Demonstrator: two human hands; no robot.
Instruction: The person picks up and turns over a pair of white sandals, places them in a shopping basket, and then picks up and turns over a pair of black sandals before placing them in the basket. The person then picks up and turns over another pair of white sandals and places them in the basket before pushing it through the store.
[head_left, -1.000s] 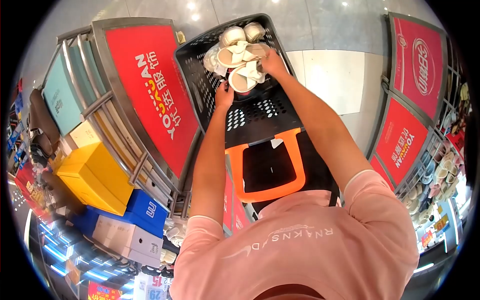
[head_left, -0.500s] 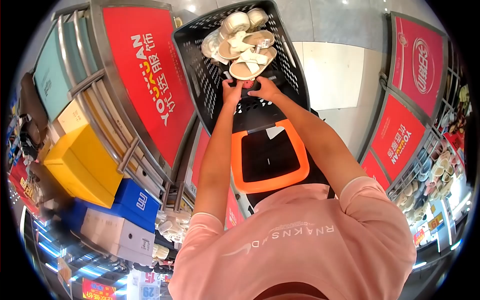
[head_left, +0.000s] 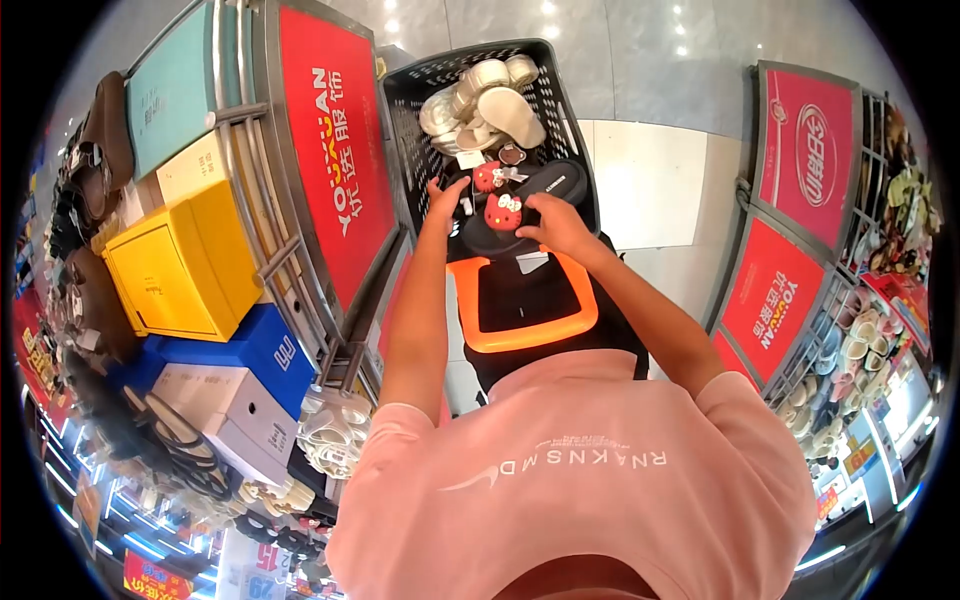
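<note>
A black perforated basket (head_left: 572, 120) holds several cream sandals (head_left: 508, 115) at its far end. Nearer to me in it lie black slippers (head_left: 556, 183) with red character decorations (head_left: 503, 212). My left hand (head_left: 446, 200) is at the basket's left side, fingers bent beside the decorations; whether it grips anything is unclear. My right hand (head_left: 555, 222) has its thumb and fingers around the right edge of the nearer black slipper. A small white tag (head_left: 470, 159) shows between the cream and black footwear.
An orange-framed black seat or handle part (head_left: 530, 335) lies between the basket and my body. On the left are a red sign panel (head_left: 335, 150), metal rails, and yellow (head_left: 185, 265), blue and white shoe boxes. Red panels (head_left: 775, 300) and racks of footwear stand on the right.
The black slippers with red decorations now show fully in the basket's near part. The cream sandals are rearranged farther back, one with its sole up. My hands have moved slightly lower and apart.
</note>
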